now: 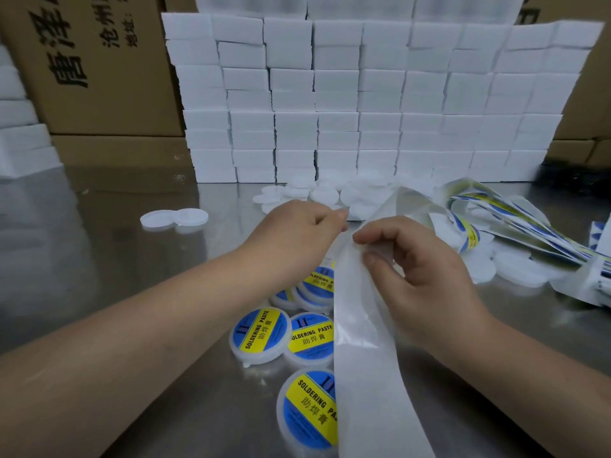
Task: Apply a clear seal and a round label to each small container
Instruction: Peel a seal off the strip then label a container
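Note:
A long white backing strip of clear seals [363, 352] runs from the bottom edge up past my hands. My right hand [420, 276] pinches the strip between thumb and fingers near its upper part. My left hand [297, 233] has its fingers curled, with the fingertips at the strip's left edge; what they pinch is hidden. Several small round containers with blue and yellow "SOLDERING PASTE" labels [261, 335] lie on the metal table below my hands. A pile of plain white containers [324, 195] sits behind my hands.
A wall of stacked white boxes [363, 104] stands across the back. Cardboard cartons [99, 67] rise at the far left. A tangled strip of blue-yellow round labels [496, 216] lies to the right. Two white lids [173, 219] lie on the steel table [115, 252] at left.

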`<state>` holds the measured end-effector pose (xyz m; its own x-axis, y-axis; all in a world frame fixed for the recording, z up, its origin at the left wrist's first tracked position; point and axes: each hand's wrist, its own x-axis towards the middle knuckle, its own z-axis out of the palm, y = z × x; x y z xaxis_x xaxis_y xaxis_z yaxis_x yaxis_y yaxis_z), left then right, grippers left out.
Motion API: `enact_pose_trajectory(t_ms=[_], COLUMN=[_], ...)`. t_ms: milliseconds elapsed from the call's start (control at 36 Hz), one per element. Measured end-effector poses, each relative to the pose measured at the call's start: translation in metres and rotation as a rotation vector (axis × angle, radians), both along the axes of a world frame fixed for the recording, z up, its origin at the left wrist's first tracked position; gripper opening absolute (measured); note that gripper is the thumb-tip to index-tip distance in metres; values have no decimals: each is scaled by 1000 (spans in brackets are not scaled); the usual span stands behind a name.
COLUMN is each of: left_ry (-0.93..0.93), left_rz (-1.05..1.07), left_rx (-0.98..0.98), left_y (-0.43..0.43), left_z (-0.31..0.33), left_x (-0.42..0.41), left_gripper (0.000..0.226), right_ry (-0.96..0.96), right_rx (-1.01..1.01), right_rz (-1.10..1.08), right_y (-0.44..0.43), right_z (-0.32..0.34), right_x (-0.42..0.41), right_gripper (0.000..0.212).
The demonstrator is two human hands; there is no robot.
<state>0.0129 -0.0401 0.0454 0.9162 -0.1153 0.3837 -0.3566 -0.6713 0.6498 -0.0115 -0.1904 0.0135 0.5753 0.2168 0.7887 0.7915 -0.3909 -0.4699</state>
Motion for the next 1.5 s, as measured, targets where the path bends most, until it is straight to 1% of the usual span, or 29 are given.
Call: enact_pose_trajectory(t_ms=[56, 139, 167, 222, 250, 306, 389, 472, 528, 583, 611, 667, 694, 778, 861, 917, 1000, 1083, 1139, 1194, 1222, 1278, 1333, 1417, 1472, 1500], left_ry=[114, 245, 285, 381, 429, 496, 485, 434, 415, 391, 377, 347, 336, 298, 226, 194, 142, 123, 153, 172, 174, 173, 158, 125, 106, 93], left_rz=[-98, -157, -159, -165, -178, -214, -246, -250, -248, -227, -214, -199, -198, -196, -168, -139, -85, -26, -33, -41, -40, -22, 14, 68, 110, 138], left_rx=[-176, -304, -361, -497, -555, -654, -834, -898, -906, -929, -931, -925, -921, -843, -662, -544, -345, -154, -73, -25, -1, 24, -1, -117, -230, -249], left_y=[-4, -9, -9, -9, -8, -7, -9, -11, -11, -11, -12, -13, -13, -14, -13, -12, -13, -15, -15, -15, -16, -17, -15, -5, 5, 9], left_z=[3, 5, 6, 9, 10, 13, 15, 15, 15, 15, 15, 15, 15, 12, 10, 8, 5, 5, 5, 5, 4, 3, 6, 15, 18, 18], left_x=[-2, -7, -7, -9, -10, -11, -12, -11, -10, -8, -8, -8, -8, -8, -9, -10, -10, -11, -12, -12, -12, -13, -11, -2, 9, 17], left_gripper=[40, 50, 48, 34, 28, 22, 10, 9, 8, 10, 11, 11, 11, 11, 5, 5, 14, 19, 23, 26, 26, 26, 22, 18, 16, 14], right_ry=[-32, -71, -69, -79, -100, -146, -185, -230, -205, -113, -68, 33, 106, 341, 471, 508, 503, 479, 482, 471, 478, 476, 450, 456, 474, 487], right_rx=[-18, -42, -42, -53, -68, -99, -122, -99, -1, 116, 139, 112, 128, 300, 446, 493, 476, 444, 409, 390, 378, 381, 382, 356, 340, 332], right_rz=[22, 20, 29, 62, 79, 110, 130, 117, 114, 93, 40, -77, -92, -84, -124, -135, -143, -112, -110, -103, -99, -93, -108, -155, -168, -169], right_y=[0, 1, 1, 1, 1, 1, 2, 3, 2, -1, -2, -4, -3, 0, 0, 0, 0, -1, -2, -3, -4, -4, -5, -6, -6, -7], right_z=[0, 0, 0, 1, 1, 2, 4, 5, 5, 6, 7, 7, 6, 3, 4, 7, 9, 7, 5, 2, 2, 3, 3, 2, 1, 0], right_x=[-2, -4, -5, -7, -8, -10, -12, -14, -16, -18, -17, -13, -11, -5, 2, 2, 0, -3, -2, -1, 0, 0, 1, 5, 6, 7], right_gripper=[28, 23, 23, 18, 16, 17, 19, 19, 17, 13, 17, 35, 40, 47, 44, 43, 50, 46, 33, 42, 39, 39, 41, 58, 63, 63])
